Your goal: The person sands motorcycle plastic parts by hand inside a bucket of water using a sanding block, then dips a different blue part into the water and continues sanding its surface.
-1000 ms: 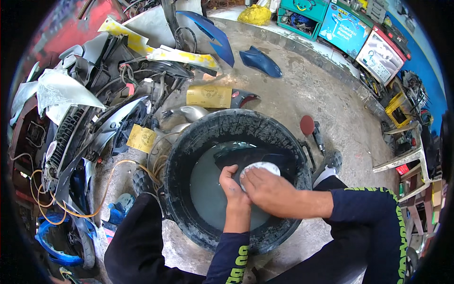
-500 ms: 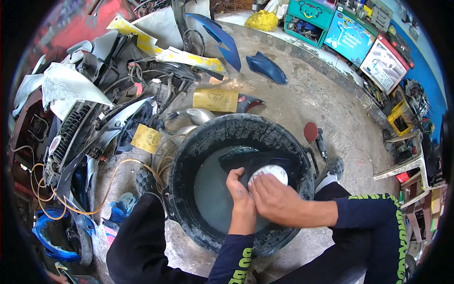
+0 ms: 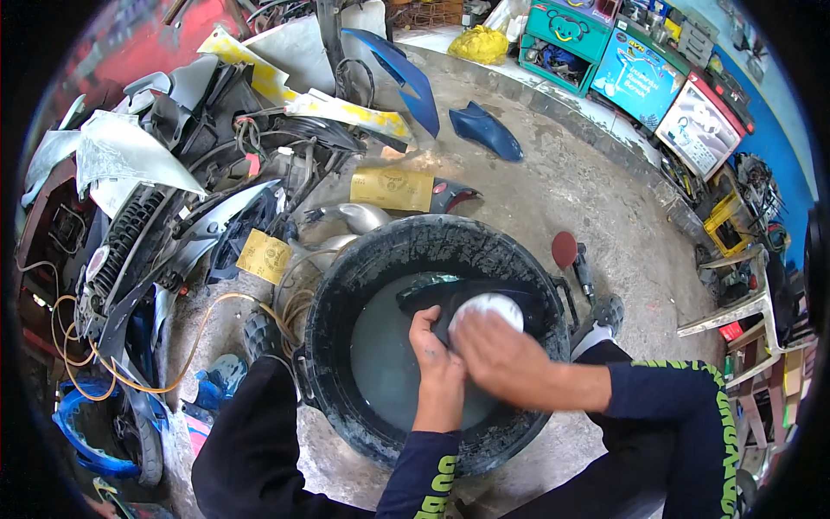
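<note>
A large black tub [image 3: 337, 259] with cloudy grey water [image 3: 376, 346] in it stands between my knees. Above the water, inside the rim, is a dark glossy panel [image 3: 424, 298]. My left hand [image 3: 439, 372] grips the near edge of this panel, thumb up and the other fingers mostly hidden. My right hand [image 3: 506, 350], smeared by motion, is closed over a white round pad [image 3: 494, 307] and holds it against the panel. How far the panel reaches under my hands cannot be seen.
Motorcycle parts and fairings [image 3: 130, 156] are heaped at the left, with a coiled orange hose [image 3: 233, 298] before them. Sandpaper sheets [image 3: 391, 189] lie behind the tub. A sander with a red disc [image 3: 565, 250] is right of it; blue panels [image 3: 486, 130] lie farther back.
My right hand and the white pad have shifted slightly left and up over the panel, the hand now blurred. My left hand keeps its grip. The whole view has shifted slightly.
</note>
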`<state>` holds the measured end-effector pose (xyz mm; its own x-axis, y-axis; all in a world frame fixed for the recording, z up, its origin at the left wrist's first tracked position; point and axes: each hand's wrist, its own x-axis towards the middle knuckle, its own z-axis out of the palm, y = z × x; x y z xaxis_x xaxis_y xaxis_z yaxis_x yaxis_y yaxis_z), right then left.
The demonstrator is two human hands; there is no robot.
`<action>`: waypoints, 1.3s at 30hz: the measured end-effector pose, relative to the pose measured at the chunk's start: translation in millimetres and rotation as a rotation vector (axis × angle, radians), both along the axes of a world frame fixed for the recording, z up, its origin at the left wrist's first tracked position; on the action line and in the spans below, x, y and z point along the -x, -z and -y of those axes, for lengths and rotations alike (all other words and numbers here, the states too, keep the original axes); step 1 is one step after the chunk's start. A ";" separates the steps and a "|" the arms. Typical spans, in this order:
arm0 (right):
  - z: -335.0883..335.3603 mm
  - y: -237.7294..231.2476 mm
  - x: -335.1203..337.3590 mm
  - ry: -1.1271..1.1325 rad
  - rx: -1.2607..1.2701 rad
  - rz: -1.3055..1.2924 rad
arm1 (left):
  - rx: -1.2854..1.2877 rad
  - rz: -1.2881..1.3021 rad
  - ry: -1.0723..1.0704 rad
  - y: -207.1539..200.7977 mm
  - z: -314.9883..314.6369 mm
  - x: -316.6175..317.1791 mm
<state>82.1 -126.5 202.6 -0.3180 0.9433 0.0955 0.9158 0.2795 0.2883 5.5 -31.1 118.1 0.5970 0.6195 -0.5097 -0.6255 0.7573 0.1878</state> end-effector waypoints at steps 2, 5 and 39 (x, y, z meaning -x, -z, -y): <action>-7.4 11.4 -14.1 -0.004 -0.060 -0.058 | 0.054 0.044 0.010 -2.1 -0.8 0.5; 11.9 6.6 4.6 -0.038 -0.051 0.024 | 0.035 -0.017 -0.004 5.4 2.1 -1.7; 8.5 11.5 -7.9 0.060 -0.046 -0.024 | 0.072 0.005 -0.005 -2.7 -2.0 -2.7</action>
